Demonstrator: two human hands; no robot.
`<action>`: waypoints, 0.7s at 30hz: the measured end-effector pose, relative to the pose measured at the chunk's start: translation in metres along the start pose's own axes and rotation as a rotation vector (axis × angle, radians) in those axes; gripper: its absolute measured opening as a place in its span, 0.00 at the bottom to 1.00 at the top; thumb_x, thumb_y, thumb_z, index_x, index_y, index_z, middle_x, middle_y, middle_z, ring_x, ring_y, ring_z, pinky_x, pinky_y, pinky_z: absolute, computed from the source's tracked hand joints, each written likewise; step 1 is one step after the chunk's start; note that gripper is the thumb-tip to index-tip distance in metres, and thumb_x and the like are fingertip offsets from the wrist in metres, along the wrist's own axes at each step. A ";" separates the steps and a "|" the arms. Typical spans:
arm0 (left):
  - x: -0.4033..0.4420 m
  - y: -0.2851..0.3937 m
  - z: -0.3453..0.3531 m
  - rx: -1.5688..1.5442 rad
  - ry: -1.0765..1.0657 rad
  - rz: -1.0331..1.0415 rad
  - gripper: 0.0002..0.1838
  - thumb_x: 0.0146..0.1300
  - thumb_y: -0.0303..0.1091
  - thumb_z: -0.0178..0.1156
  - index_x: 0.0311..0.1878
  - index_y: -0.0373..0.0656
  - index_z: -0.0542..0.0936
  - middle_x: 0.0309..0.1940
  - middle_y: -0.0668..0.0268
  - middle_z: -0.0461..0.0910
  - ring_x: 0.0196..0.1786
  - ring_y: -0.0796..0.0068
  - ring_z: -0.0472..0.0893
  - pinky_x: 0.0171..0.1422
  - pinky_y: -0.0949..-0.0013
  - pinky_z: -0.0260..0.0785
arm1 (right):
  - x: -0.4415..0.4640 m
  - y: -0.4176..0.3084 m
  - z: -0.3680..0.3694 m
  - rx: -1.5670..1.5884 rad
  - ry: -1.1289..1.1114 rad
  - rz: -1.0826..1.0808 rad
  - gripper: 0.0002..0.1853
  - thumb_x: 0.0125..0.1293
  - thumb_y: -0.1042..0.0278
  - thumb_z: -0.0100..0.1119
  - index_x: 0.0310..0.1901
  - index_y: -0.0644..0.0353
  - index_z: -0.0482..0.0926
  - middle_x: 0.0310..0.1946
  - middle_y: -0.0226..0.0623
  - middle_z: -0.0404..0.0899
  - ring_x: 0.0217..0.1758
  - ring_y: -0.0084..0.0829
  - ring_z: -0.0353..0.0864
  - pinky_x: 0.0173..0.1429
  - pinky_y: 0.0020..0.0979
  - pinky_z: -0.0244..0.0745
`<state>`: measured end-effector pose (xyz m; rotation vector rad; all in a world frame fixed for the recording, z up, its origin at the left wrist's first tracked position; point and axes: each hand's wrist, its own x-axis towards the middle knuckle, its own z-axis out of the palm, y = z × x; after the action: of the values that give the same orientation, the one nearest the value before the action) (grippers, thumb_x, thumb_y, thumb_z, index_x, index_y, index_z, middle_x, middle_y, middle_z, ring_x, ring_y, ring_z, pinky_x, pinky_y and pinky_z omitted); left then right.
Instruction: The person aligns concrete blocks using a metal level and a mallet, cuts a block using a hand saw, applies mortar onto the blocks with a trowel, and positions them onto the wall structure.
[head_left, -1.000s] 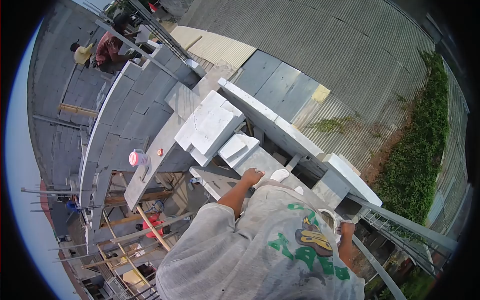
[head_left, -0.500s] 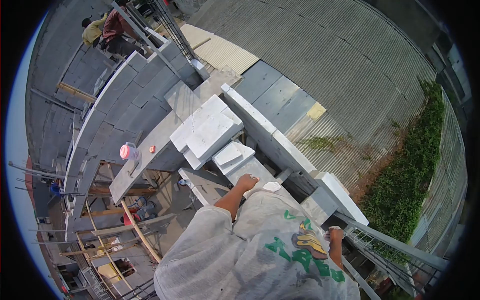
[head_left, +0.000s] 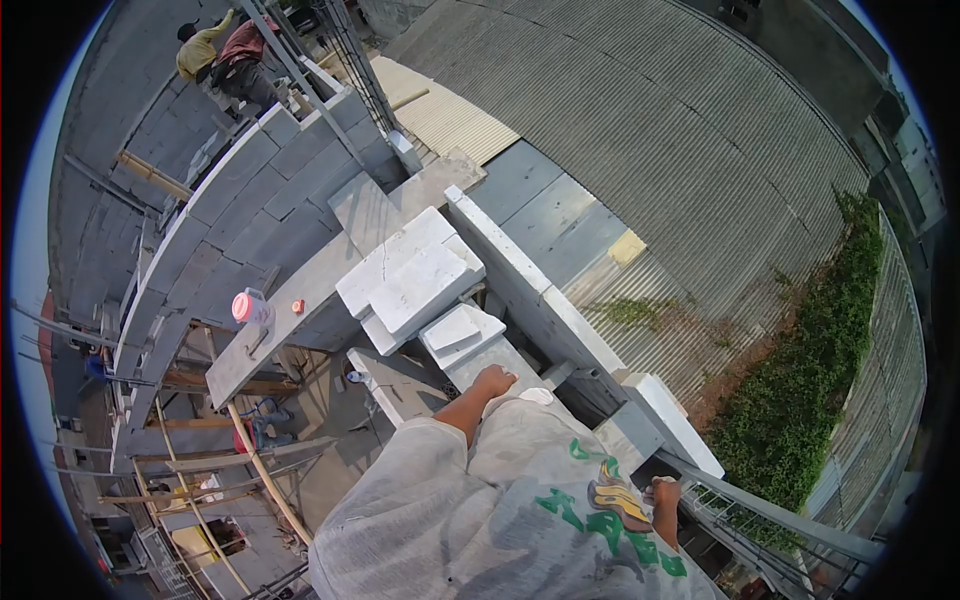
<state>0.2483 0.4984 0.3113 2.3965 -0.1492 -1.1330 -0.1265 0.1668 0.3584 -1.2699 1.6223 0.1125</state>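
My left hand [head_left: 492,382] is low over a grey plank [head_left: 482,366], just in front of my shirt. Its fingers are curled in, and what they hold, if anything, is hidden. Close beside it lies a small white piece [head_left: 537,395]. Beyond the hand, a broken white block piece [head_left: 462,330] rests at the far end of the plank, next to a stack of white blocks [head_left: 410,275]. My right hand [head_left: 663,491] is closed near the end of the block wall, beside a metal beam. Whatever is inside its fingers cannot be made out.
A low block wall [head_left: 540,290] runs along the right, above a corrugated roof [head_left: 640,110]. A pink-lidded jug [head_left: 252,307] and a small orange object [head_left: 298,306] stand on a board at left. Bamboo poles [head_left: 270,470] cross a drop below. Two people [head_left: 235,60] work far off.
The view has shifted slightly, and the scene sits a little further left and lower. Both hands keep about the same place and pose. The far people have changed posture a little.
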 end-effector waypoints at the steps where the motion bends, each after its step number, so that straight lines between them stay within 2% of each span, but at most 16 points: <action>1: 0.003 0.000 -0.001 0.003 -0.014 0.006 0.33 0.59 0.56 0.58 0.53 0.32 0.79 0.53 0.42 0.77 0.59 0.46 0.75 0.63 0.55 0.66 | 0.019 0.014 -0.001 -0.008 0.017 -0.037 0.04 0.53 0.77 0.55 0.29 0.68 0.77 0.18 0.43 0.76 0.15 0.36 0.79 0.19 0.36 0.78; 2: 0.008 -0.002 -0.002 0.007 -0.028 0.010 0.33 0.59 0.56 0.57 0.53 0.32 0.79 0.53 0.42 0.77 0.59 0.46 0.75 0.63 0.55 0.66 | 0.038 0.026 0.000 -0.016 0.032 -0.072 0.04 0.53 0.77 0.54 0.28 0.67 0.77 0.18 0.43 0.76 0.15 0.36 0.79 0.19 0.36 0.78; 7: 0.006 0.010 -0.019 0.102 0.007 0.024 0.33 0.60 0.57 0.56 0.52 0.32 0.79 0.54 0.42 0.77 0.59 0.46 0.75 0.64 0.55 0.66 | 0.027 -0.004 0.008 -0.040 0.029 -0.112 0.06 0.56 0.75 0.52 0.33 0.62 0.78 0.21 0.39 0.79 0.17 0.32 0.79 0.18 0.34 0.76; 10: 0.003 0.021 -0.027 0.071 -0.015 0.026 0.33 0.61 0.57 0.55 0.52 0.30 0.79 0.53 0.42 0.77 0.59 0.45 0.75 0.63 0.55 0.66 | 0.022 -0.014 0.005 -0.054 -0.051 -0.049 0.06 0.58 0.74 0.52 0.35 0.60 0.78 0.22 0.39 0.79 0.18 0.31 0.79 0.19 0.33 0.76; 15: 0.029 0.012 -0.015 0.093 0.001 0.104 0.32 0.61 0.56 0.54 0.50 0.30 0.80 0.54 0.43 0.77 0.59 0.45 0.75 0.63 0.55 0.66 | 0.005 -0.028 0.002 -0.011 -0.069 0.001 0.05 0.58 0.74 0.53 0.36 0.59 0.78 0.22 0.40 0.79 0.18 0.32 0.78 0.19 0.34 0.76; 18: 0.046 0.012 -0.006 0.156 0.004 0.121 0.36 0.60 0.59 0.54 0.52 0.29 0.78 0.54 0.39 0.76 0.59 0.42 0.74 0.64 0.55 0.66 | 0.006 -0.029 -0.002 0.036 -0.065 0.015 0.06 0.58 0.74 0.53 0.36 0.60 0.77 0.22 0.41 0.79 0.18 0.33 0.78 0.19 0.34 0.75; 21: 0.028 0.042 -0.019 0.178 -0.018 0.129 0.33 0.62 0.57 0.52 0.50 0.30 0.80 0.52 0.42 0.77 0.59 0.45 0.75 0.63 0.54 0.66 | 0.003 -0.025 -0.008 0.051 -0.021 0.009 0.06 0.58 0.75 0.53 0.36 0.61 0.77 0.22 0.41 0.79 0.18 0.34 0.79 0.19 0.34 0.76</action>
<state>0.2854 0.4603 0.3216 2.4904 -0.4210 -1.1231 -0.1127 0.1490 0.3723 -1.2190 1.6031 0.0888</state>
